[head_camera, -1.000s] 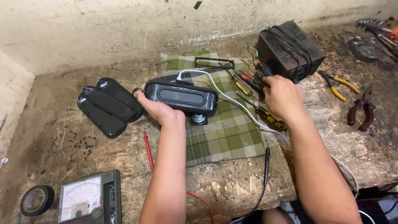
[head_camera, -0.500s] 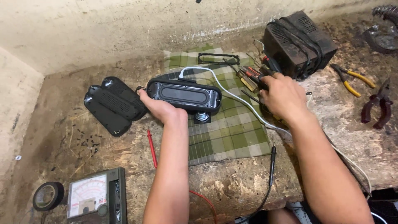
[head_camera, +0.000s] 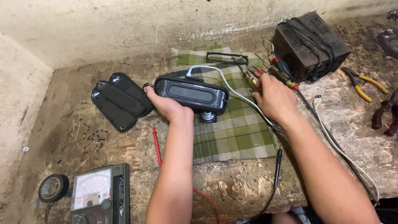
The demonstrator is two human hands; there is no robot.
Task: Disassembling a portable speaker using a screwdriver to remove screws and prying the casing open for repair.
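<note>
The speaker (head_camera: 191, 92) needed my left hand (head_camera: 163, 103) clamping its end firmly while my right hand (head_camera: 271, 97), fingers closing, picked a screwdriver (head_camera: 284, 76) just right of it.

speaker body (head_camera: 191, 92): glossy black plastic | cloth (head_camera: 236, 132): woven plaid | bench (head_camera: 232, 186): rough wood

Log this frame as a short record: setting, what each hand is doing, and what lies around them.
setting: worn wooden bench against a pale wall
left hand: grips the left end of a black oblong speaker body on a green plaid cloth
right hand: on a bunch of screwdrivers
cable: white cable plugged into the speaker
nearby: black grille covers, analog multimeter, tape roll, yellow-handled pliers, black box
</note>
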